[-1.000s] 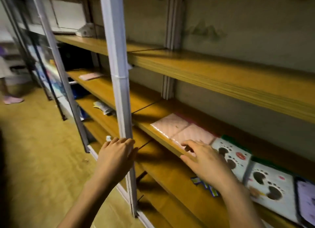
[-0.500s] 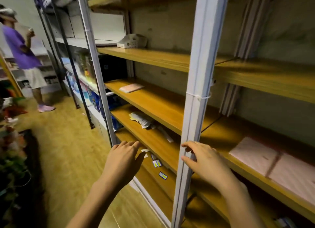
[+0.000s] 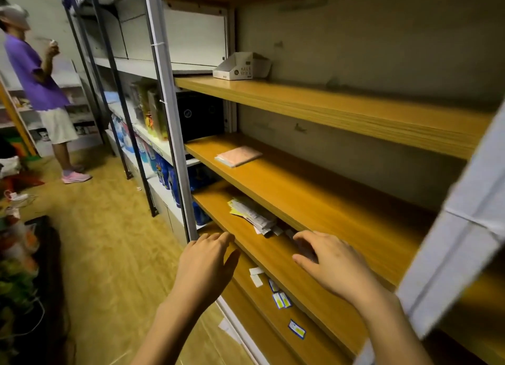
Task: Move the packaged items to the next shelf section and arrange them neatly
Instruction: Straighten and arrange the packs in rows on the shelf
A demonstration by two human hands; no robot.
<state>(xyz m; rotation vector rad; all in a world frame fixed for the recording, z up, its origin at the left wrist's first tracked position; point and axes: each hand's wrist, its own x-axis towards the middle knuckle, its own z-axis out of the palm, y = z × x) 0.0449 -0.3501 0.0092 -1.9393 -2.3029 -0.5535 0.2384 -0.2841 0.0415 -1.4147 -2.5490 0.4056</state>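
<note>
Two hands hold nothing, the left hand (image 3: 203, 266) with fingers loose and a bit spread, the right hand (image 3: 332, 263) with fingers softly bent over a wooden shelf (image 3: 243, 235), a heap of paper packs (image 3: 252, 217) just past its fingertips and a flat pink pack (image 3: 238, 156) well beyond them, one shelf up.

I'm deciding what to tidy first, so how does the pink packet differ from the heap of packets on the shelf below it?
The pink packet is plain pink, flat and square; the heap of packets is white and yellow with print, loose and fanned out. The pink packet sits one shelf higher; the heap lies close to the right hand. Both rest near the left end of wooden shelves.
</note>
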